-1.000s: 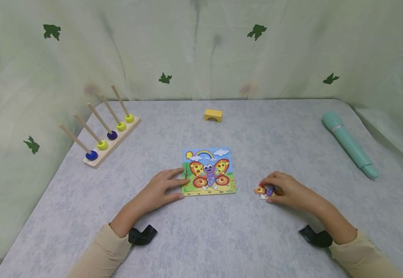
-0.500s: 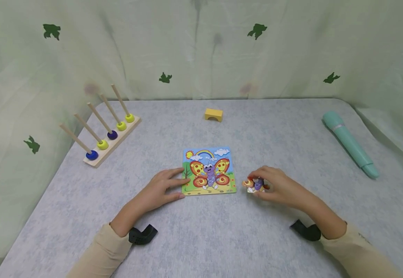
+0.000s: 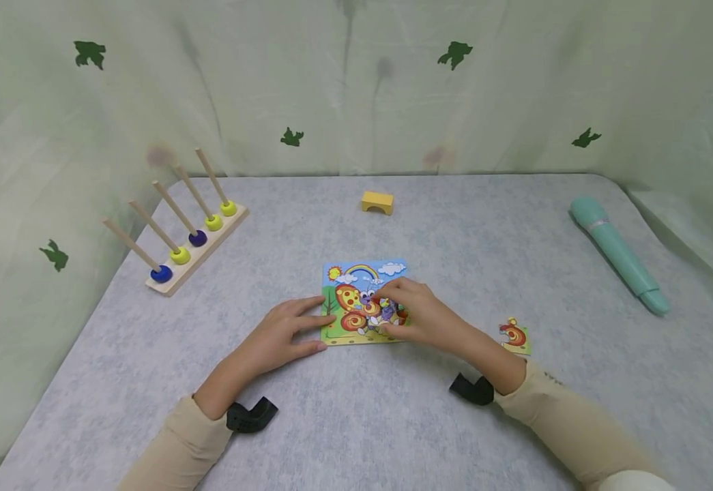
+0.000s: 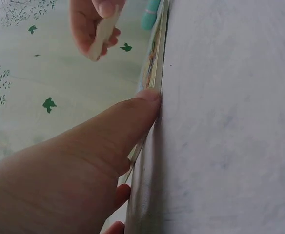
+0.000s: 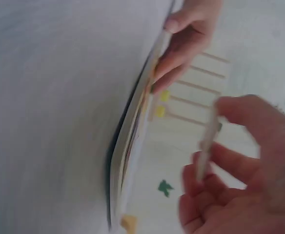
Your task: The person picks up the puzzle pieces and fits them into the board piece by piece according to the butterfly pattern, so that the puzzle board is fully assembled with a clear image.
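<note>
A square butterfly puzzle board point(image 3: 365, 270) lies flat on the table in front of the person. The left hand point(image 3: 282, 335) rests at its left side, fingertips over the printed face and thumb against the edge near the lower corner. Between thumb and fingers the right hand point(image 3: 426, 317) pinches a thin jigsaw piece point(image 3: 388, 312), which overlaps the right half of the butterfly in the head view. Seen from the right wrist, that piece point(image 5: 208, 148) is edge-on and raised above the board. A second jigsaw piece point(image 3: 516, 337) with a red swirl lies on the table beyond the right wrist.
A wooden peg stand point(image 3: 199, 252) with blue and yellow beads stands at the left. A yellow arch block point(image 3: 377, 202) sits behind the board. At the far right lies a mint-green toy microphone point(image 3: 617, 252). Patterned cloth point(image 3: 356, 88) hangs behind the table.
The right hand has lifted the jigsaw piece from the table at right and carried it left over the board. A second piece has come into view behind it. The left hand stays put.
</note>
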